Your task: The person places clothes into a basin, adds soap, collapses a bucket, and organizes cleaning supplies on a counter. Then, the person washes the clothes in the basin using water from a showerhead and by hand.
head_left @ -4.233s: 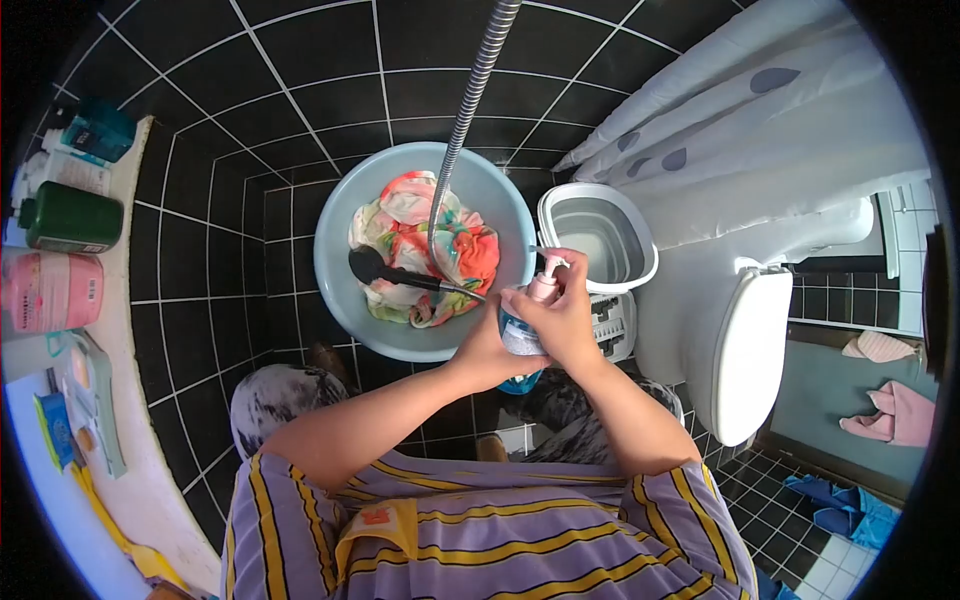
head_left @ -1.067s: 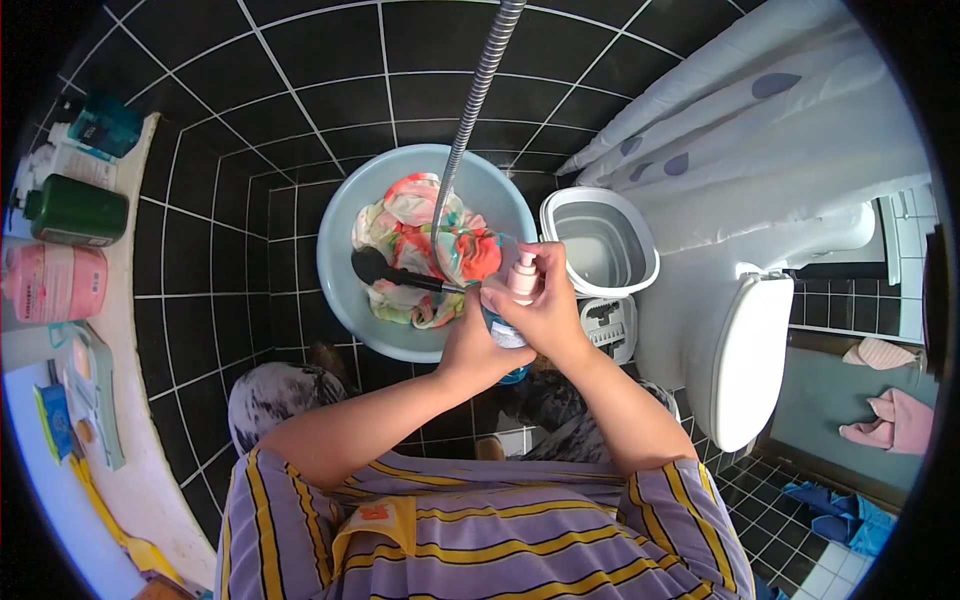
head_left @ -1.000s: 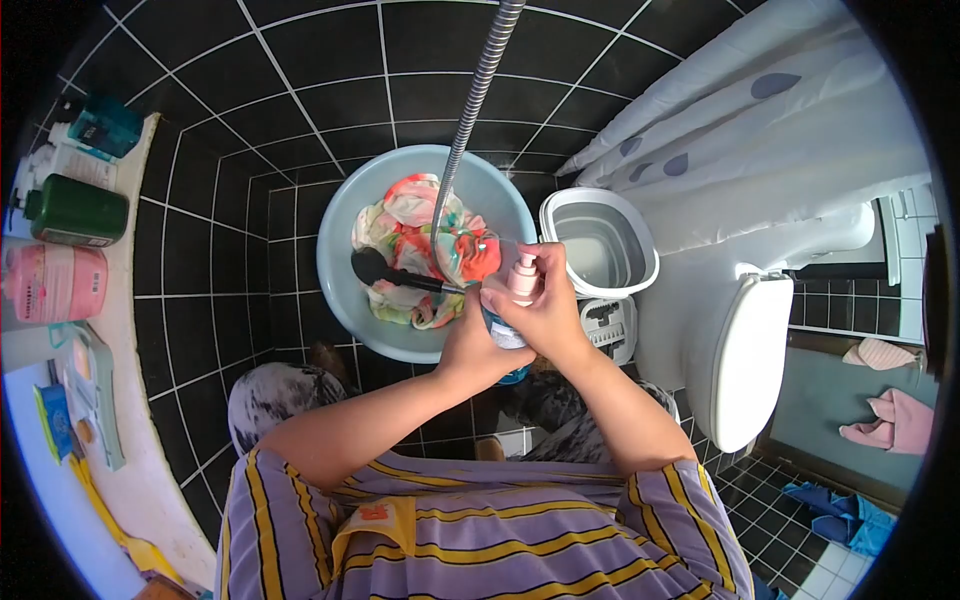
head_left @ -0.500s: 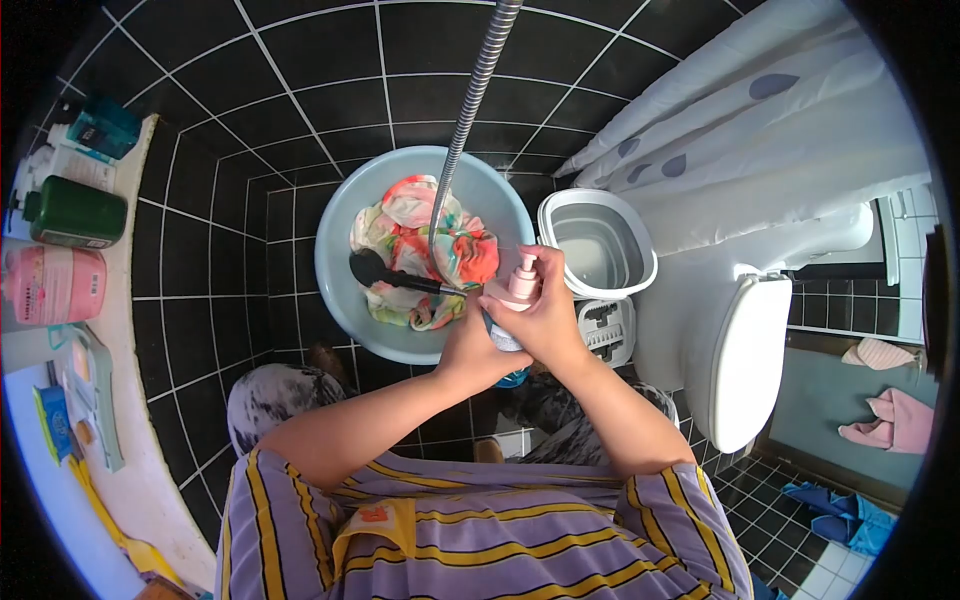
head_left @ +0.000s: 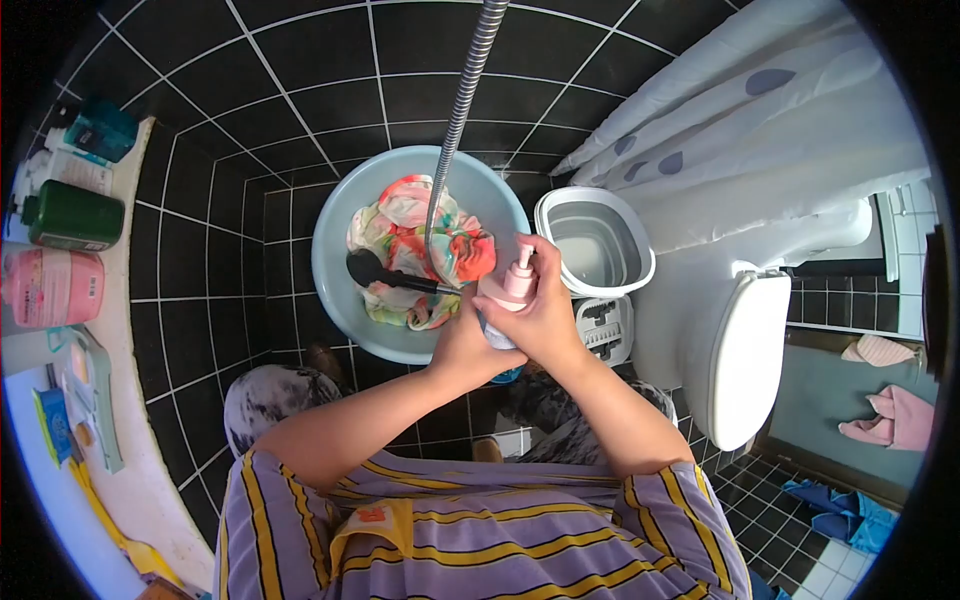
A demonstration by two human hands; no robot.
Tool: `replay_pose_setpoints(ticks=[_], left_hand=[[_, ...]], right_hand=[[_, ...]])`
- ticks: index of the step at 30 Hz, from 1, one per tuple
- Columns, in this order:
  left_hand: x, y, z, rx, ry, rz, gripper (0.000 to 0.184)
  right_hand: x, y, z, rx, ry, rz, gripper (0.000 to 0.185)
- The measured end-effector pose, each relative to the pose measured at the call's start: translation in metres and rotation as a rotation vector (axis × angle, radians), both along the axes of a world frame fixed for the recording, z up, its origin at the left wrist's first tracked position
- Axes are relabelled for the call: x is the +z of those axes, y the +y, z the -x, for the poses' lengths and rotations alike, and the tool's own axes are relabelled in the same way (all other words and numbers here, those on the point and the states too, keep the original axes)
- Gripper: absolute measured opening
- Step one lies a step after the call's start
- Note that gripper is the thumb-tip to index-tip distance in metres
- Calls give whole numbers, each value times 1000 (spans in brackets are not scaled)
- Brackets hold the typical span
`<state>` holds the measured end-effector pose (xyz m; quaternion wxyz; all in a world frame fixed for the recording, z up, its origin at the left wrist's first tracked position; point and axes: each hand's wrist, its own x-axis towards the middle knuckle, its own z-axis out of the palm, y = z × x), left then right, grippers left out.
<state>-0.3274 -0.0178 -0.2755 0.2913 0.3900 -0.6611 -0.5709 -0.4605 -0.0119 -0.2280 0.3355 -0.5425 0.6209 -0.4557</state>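
A pale pink pump bottle (head_left: 515, 283) is held between my two hands, over the near right rim of a light blue basin (head_left: 335, 300). My right hand (head_left: 548, 318) is closed around its right side, with the fingers up near the pump head. Around the lower left of the bottle my left hand (head_left: 468, 342) is closed. A pale patch shows between the palms; I cannot make out what it is. Inside the basin lie crumpled, colourful clothes (head_left: 400, 245). A black shower head (head_left: 395, 277) rests on them, its handle end near my left hand.
A metal shower hose (head_left: 462, 100) hangs down into the basin. Right of it stand a grey-white bucket (head_left: 598, 245), a white slotted plastic piece (head_left: 605, 330) and a toilet (head_left: 750, 360). Several bottles, including a green bottle (head_left: 75, 215), line the ledge (head_left: 125, 250) at left.
The view has shifted slightly. Both hands stay on the pump bottle in nearly the same place; the clothes and shower head have not visibly moved.
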Motion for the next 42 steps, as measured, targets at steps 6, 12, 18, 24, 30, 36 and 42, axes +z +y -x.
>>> replay_pose_setpoints(ticks=[6, 12, 18, 24, 30, 36, 42], left_hand=[[2, 2, 0, 16, -23, 1, 99], [2, 0, -3, -4, 0, -4, 98], [1, 2, -4, 16, -18, 21, 100], [0, -3, -4, 9, -36, 27, 101], [1, -4, -7, -2, -67, 40, 101], [-2, -4, -5, 10, -48, 74, 105], [12, -11, -6, 39, 33, 1, 105]], right_hand=[[-12, 2, 2, -3, 3, 28, 79], [-4, 3, -2, -23, 91, 50, 77], [-4, 3, -2, 5, 65, 13, 80], [-6, 4, -1, 11, 132, 15, 85], [2, 1, -4, -9, 150, 96, 78], [-13, 2, 2, 67, 123, 57, 93], [1, 4, 15, -22, -401, -45, 136]])
